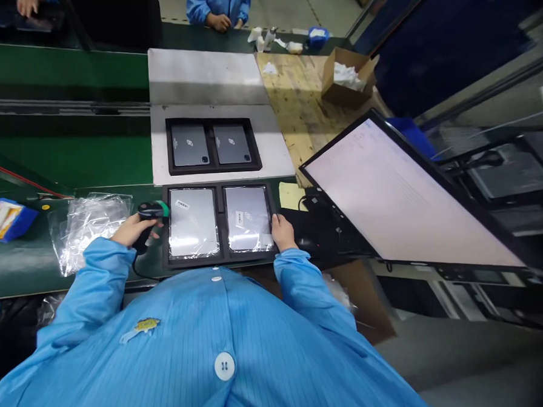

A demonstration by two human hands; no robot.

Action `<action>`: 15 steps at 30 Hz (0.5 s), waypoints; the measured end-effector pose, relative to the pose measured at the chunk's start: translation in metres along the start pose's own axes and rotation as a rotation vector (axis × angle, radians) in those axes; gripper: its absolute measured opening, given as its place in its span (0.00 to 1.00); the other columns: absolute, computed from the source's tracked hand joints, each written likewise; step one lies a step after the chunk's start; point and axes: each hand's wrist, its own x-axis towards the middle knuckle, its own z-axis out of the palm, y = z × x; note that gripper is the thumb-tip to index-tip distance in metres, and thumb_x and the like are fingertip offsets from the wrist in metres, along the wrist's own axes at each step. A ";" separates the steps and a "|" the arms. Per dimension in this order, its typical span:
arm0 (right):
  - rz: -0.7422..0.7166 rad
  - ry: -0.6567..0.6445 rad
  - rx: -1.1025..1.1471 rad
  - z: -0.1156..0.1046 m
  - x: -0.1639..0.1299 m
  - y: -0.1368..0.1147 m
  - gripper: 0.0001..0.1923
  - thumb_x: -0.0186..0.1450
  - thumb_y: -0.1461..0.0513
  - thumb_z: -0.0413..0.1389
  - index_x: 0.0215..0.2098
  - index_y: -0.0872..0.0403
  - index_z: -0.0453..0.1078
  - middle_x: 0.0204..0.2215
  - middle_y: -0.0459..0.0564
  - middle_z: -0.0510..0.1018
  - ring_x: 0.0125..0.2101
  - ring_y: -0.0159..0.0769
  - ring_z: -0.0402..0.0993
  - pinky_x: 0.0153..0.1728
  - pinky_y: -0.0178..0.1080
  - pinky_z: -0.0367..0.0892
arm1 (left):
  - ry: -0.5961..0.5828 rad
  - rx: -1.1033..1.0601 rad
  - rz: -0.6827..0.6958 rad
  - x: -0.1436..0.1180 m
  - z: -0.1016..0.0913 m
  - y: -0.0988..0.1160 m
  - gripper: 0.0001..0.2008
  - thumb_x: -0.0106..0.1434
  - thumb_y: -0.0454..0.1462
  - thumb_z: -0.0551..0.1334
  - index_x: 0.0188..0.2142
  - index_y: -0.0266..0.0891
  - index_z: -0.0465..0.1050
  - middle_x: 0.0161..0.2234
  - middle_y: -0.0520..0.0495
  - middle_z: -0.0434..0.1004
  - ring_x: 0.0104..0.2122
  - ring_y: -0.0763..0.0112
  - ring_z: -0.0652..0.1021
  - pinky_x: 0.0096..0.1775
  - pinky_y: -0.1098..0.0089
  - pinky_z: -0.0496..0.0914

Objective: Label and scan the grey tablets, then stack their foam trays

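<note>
Taking the middle of the near tray [222, 230] as the clock's centre, the left hand [131, 231] is at nine o'clock, its fingers clamped around a dark scanner [148, 210] with a green end; the scanner's head is right by the tray's rim. The right hand [283, 232] is at three o'clock, fingers curled against the opposite rim; whether they pinch it or merely rest there, I cannot tell.

The tray lies flat on the counter [20, 265] with two film-wrapped tablets in it: the left tablet [193, 226] toward nine, the right tablet [249, 229] toward three, each with a barcode label. At twelve o'clock is a far tray [210, 149] with two dark tablets; a pile of clear bags [93, 228] is at nine, beyond the left hand, and a yellow pad [292, 196] at two.

The tablets look stiff, thin and fairly light, but their glossy film probably slides and their screens could crack, so side edges suit a hold better than the faces. The tray seems light and somewhat soft, best taken by both outer rims, at nine and three, and kept level. The scanner suits a full wrap around its handle.
</note>
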 end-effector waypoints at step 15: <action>0.011 -0.026 -0.015 -0.007 0.007 -0.007 0.28 0.78 0.51 0.39 0.49 0.59 0.76 0.43 0.64 0.82 0.45 0.48 0.77 0.43 0.39 0.66 | 0.054 0.896 -0.020 0.018 0.039 0.047 0.23 0.67 0.48 0.56 0.49 0.31 0.74 0.39 0.35 0.82 0.42 0.52 0.82 0.40 0.64 0.72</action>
